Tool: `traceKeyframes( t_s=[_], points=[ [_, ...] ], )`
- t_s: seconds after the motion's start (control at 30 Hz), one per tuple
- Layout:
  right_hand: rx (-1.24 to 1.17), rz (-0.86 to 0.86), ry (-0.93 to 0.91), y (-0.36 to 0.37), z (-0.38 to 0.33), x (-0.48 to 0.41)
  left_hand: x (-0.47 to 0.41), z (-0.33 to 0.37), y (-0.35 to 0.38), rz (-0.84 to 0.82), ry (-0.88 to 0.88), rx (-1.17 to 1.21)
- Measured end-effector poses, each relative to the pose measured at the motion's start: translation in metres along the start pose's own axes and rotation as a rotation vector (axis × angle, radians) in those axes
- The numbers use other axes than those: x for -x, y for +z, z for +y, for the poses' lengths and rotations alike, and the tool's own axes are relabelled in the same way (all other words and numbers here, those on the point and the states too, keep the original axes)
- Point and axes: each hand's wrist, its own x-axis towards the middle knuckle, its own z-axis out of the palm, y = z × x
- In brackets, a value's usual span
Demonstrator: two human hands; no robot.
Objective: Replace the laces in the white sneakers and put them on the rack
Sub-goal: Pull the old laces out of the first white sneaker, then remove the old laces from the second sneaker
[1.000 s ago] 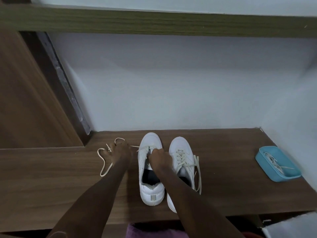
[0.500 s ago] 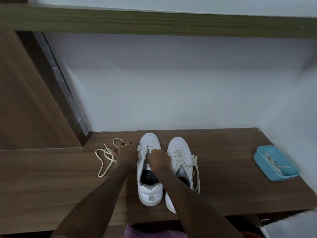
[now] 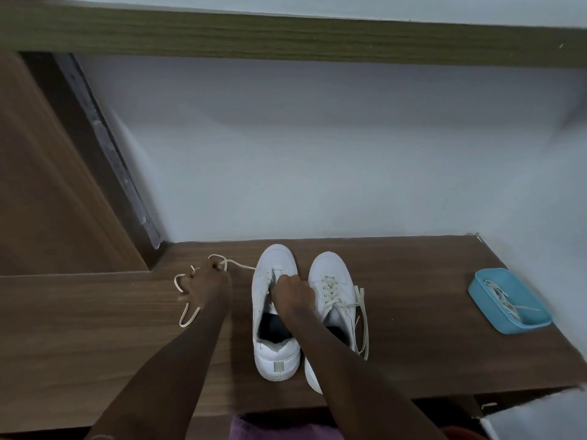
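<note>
Leftward is where the left hand (image 3: 208,287) has gone since half a second ago: it was right beside the shoe and now sits apart from it, with more slack drawn out. Its fingers are curled around a cream lace (image 3: 241,265), part of which lies in loose loops on the counter (image 3: 95,328) to the hand's left, while one strand runs nearly straight rightward from the fist to the toe end of the left sneaker (image 3: 274,260). That strand is the relation that matters. The shoe's long axis points away from the person, toe to the wall, and the pull goes sideways across it, so the lace probably slides through the front eyelets. The right hand (image 3: 292,295) is closed on the throat of the same shoe, apparently bracing it; whether it pinches tongue or eyelet flap I cannot tell. Just beside, almost touching, stands the right sneaker (image 3: 332,268), fully laced in cream, ends trailing over its outer side. Well apart at the far right, a blue tray (image 3: 521,327) holds spare laces (image 3: 502,296), likely the replacements.
</note>
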Motion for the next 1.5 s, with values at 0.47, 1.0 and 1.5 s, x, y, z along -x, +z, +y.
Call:
traceKeyframes(
  t_s=[0.47,1.0,1.5],
  points=[
    [0.084,-0.034,0.035,-0.013,-0.019,-0.005,-0.047,-0.059,-0.017,-0.155,0.074,-0.154],
    [-0.114,-0.413,-0.281,0.040,-0.108,-0.059,-0.086,-0.073,-0.036,-0.506,0.087,-0.349],
    [-0.089,-0.146,-0.411,0.089,-0.093,-0.044,-0.062,-0.084,-0.022,-0.580,0.489,-0.159]
  ],
)
